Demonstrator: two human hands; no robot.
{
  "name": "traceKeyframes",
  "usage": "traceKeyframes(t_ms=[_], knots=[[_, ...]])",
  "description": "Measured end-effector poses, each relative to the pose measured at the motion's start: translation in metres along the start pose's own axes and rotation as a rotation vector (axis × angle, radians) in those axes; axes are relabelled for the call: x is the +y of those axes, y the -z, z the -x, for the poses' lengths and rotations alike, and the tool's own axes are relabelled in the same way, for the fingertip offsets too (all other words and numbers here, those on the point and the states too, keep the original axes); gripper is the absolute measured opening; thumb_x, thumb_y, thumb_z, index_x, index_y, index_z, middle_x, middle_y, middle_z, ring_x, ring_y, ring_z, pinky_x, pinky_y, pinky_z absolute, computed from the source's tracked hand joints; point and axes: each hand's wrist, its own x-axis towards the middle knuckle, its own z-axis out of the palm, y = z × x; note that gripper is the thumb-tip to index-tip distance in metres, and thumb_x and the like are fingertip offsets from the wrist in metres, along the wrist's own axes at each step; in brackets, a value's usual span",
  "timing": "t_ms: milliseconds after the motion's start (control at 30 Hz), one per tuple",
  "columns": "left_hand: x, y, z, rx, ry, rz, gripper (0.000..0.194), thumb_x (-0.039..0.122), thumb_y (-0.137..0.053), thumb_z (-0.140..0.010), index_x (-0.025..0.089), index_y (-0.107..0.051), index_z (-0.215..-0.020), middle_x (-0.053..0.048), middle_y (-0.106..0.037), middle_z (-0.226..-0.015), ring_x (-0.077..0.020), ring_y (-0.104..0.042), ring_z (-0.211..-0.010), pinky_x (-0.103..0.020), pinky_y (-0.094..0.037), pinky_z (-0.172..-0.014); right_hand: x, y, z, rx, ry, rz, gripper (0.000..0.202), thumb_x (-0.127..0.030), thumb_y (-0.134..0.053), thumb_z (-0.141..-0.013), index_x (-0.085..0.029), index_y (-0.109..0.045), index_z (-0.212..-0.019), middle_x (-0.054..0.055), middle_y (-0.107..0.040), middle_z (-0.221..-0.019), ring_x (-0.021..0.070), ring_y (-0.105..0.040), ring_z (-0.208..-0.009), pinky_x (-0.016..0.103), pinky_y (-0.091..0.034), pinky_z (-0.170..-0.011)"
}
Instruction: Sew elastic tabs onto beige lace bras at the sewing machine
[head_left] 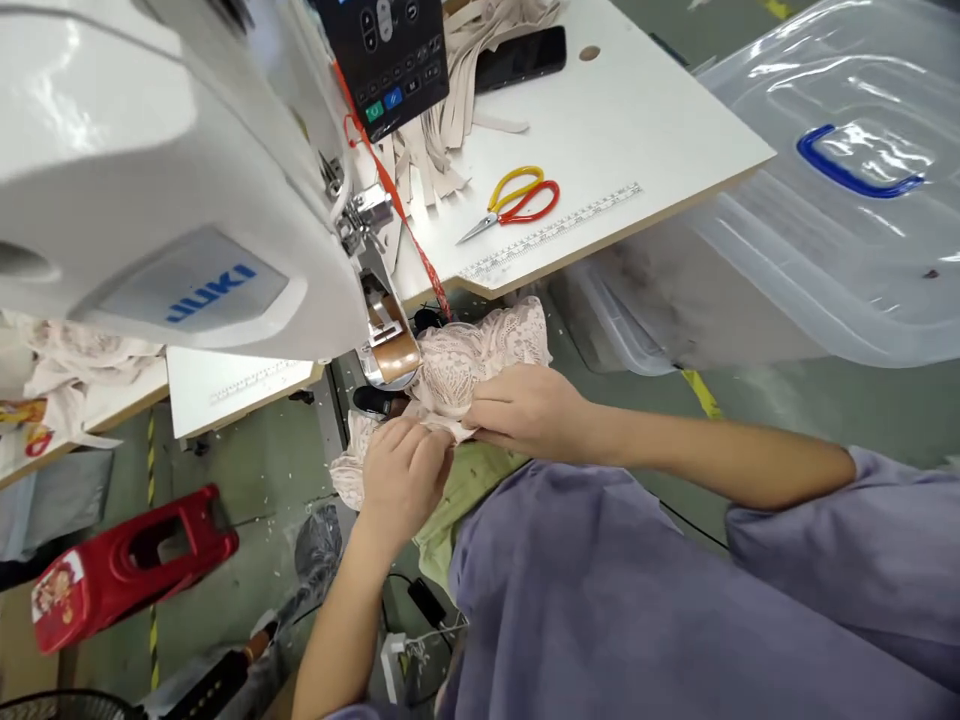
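Note:
A pale pink lace bra hangs below the head of a white JUKI sewing machine, in front of its narrow arm end. My left hand is closed on the bra's lower edge, fingers curled over the fabric. Close beside it, my right hand pinches the same edge from the other side. Between my fingertips the fabric lies pulled together; the exact grip is partly hidden. The copper-coloured end of the machine's arm is just above my left hand, next to the lace.
On the white table lie yellow-and-red handled scissors, a phone and pale fabric strips. A control panel stands above. To the right are clear plastic bins. A red stool is on the floor, lower left.

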Motion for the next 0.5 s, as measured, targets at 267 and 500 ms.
traceKeyframes(t_ms=[267, 500], knots=[[0.003, -0.006, 0.015, 0.309, -0.122, -0.059, 0.024, 0.002, -0.072, -0.080, 0.021, -0.060, -0.089, 0.003, -0.060, -0.063, -0.0143, -0.057, -0.064, -0.031, -0.053, -0.072, -0.007, -0.010, 0.001, 0.213, 0.087, -0.011, 0.024, -0.021, -0.060, -0.094, -0.022, -0.067, -0.071, -0.003, -0.063, -0.061, 0.0117, -0.051, -0.058, 0.031, -0.030, -0.056], [0.009, -0.018, 0.028, 0.402, 0.165, 0.102, 0.036, 0.014, -0.074, -0.083, 0.022, -0.059, -0.115, -0.005, -0.064, -0.091, -0.0201, -0.064, -0.093, -0.039, -0.055, -0.087, -0.002, -0.006, -0.003, -0.170, -0.331, -0.554, 0.019, -0.034, -0.060, -0.094, -0.022, -0.072, -0.086, -0.002, -0.066, -0.069, 0.0121, -0.056, -0.064, 0.026, -0.035, -0.059]])
